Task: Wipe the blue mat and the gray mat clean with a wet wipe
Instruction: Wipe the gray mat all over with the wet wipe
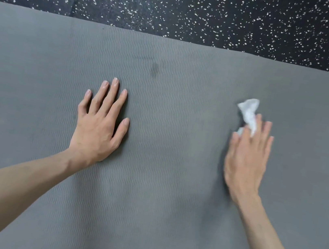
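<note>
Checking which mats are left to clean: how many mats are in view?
1: the gray mat fills the frame, under the left hand and the right hand with the wet wipe. No blue mat shows here.

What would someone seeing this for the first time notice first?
Probably the two bare hands on the gray mat that fills most of the view. The left hand lies flat with fingers spread, left of centre, while the right hand, blurred, presses a crumpled white wipe to the mat at the right. Above the mat's far edge, the black floor with white flecks stands out.
</note>
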